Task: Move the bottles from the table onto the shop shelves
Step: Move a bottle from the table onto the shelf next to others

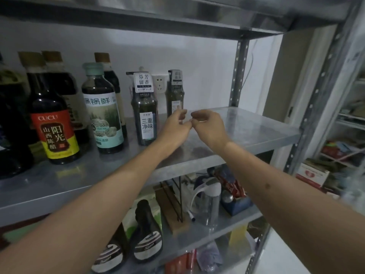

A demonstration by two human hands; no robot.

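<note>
Seeing bottles standing upright on the metal shelf (256, 131): two dark green ones with white tags, front one (145, 115) near the middle, the other (175, 93) farther back and right. Left of them a teal-capped bottle (102, 111), a red-label CUCU bottle (53, 123) and more dark bottles behind. Left hand (176, 126) hovers just in front of the back green bottle, fingers loosely curled, gripping nothing I can see. Right hand (209, 125) beside it, fingertips near the left's, also empty and relaxed. Wall socket (161, 83) behind the bottles. Lower shelf (227, 222) is cluttered.
</note>
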